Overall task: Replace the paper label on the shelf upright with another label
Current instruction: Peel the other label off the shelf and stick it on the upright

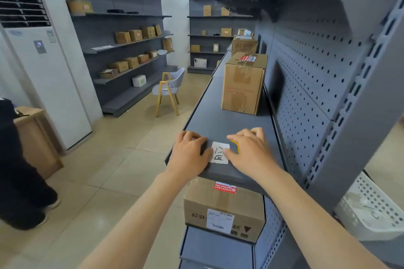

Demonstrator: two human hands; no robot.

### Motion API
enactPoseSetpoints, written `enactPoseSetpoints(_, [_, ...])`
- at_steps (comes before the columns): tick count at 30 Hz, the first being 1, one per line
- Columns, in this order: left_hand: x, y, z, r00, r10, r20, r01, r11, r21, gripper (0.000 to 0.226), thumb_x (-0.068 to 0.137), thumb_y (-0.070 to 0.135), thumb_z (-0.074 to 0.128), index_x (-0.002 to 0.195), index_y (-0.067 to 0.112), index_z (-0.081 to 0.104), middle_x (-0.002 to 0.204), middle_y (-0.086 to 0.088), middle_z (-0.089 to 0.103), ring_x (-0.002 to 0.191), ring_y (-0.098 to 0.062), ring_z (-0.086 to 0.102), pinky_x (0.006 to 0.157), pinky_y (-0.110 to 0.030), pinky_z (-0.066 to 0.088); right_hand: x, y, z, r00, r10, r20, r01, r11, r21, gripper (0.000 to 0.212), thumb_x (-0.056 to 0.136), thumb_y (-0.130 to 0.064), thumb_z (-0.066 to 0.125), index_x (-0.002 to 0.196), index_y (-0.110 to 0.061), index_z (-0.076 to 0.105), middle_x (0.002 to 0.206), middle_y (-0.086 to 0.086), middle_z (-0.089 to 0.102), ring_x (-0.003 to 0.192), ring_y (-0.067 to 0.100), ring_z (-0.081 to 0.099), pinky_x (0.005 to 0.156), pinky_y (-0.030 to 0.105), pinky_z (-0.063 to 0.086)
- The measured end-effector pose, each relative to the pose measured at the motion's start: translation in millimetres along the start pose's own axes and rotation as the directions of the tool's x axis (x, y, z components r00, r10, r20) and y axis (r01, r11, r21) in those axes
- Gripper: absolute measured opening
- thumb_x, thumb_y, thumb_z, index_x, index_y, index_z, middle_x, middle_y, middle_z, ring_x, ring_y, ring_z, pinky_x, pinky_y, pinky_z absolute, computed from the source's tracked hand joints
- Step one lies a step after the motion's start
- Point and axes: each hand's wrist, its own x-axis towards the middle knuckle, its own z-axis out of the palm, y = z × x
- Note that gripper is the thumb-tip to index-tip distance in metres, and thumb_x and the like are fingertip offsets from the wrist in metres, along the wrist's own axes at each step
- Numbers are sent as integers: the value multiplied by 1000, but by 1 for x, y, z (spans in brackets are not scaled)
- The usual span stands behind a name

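A small white paper label (220,152) with black hand-drawn characters lies flat on the near end of the grey shelf board (220,120). My left hand (189,155) rests on the board at the label's left edge, its thumb touching the paper. My right hand (249,148) lies on the label's right side, fingers spread and pressing down. A yellow object (236,145) peeks out from under my right hand; what it is cannot be told. The slotted grey shelf upright (358,102) rises on the right.
A tall cardboard box (242,85) stands further along the same board, before the pegboard back panel (306,94). Another box (223,207) sits on the shelf below. A white perforated basket (371,209) is at right. A person's dark legs (19,181) stand at left; a chair (169,89) is in the aisle.
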Motion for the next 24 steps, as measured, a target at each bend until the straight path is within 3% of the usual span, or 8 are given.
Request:
enactPoseSetpoints(4, [0, -3, 2, 1000, 12, -14, -12, 1000, 2, 50, 100, 47, 55, 144, 23, 53, 144, -2, 50, 143, -25, 28, 116, -37, 31, 13, 1, 6, 1000, 24, 15, -22, 993, -112, 50, 102, -54, 45, 145, -30, 56, 143, -3, 56, 132, 27, 35, 106, 36, 37])
enactPoseSetpoints(9, [0, -6, 6, 998, 55, -36, -55, 998, 13, 43, 101, 44, 53, 141, 29, 55, 141, -1, 52, 141, -26, 29, 115, -38, 31, 20, -5, 8, 1000, 13, -29, -16, 992, -124, 30, 101, -51, 49, 121, -36, 65, 133, -4, 58, 128, 27, 34, 100, 39, 33])
enactPoseSetpoints(14, [-5, -11, 8, 985, 147, -88, -147, 989, 0, 44, 101, 36, 56, 144, 33, 51, 139, 4, 53, 141, -22, 31, 115, -36, 33, 10, -7, 0, 998, -65, 13, 67, 987, -149, 43, 98, -60, 48, 136, -42, 55, 135, -6, 51, 128, 26, 32, 98, 42, 28])
enactPoseSetpoints(19, [-14, -19, 6, 977, 67, -204, -83, 994, -70, 44, 99, 39, 60, 142, 26, 56, 137, 3, 55, 142, -22, 31, 114, -33, 32, -6, -13, -6, 982, -180, 60, 188, 969, -163, 40, 96, -64, 50, 129, -46, 64, 128, -11, 52, 124, 23, 32, 96, 43, 26])
enactPoseSetpoints(24, [-19, -29, 2, 994, 78, -77, -77, 997, 14, 55, 95, 57, 57, 142, 27, 58, 140, 4, 52, 140, -20, 33, 115, -31, 31, -15, -12, -4, 978, -197, 70, 205, 971, -124, 58, 94, -73, 42, 146, -48, 44, 140, -15, 47, 133, 21, 29, 103, 44, 23])
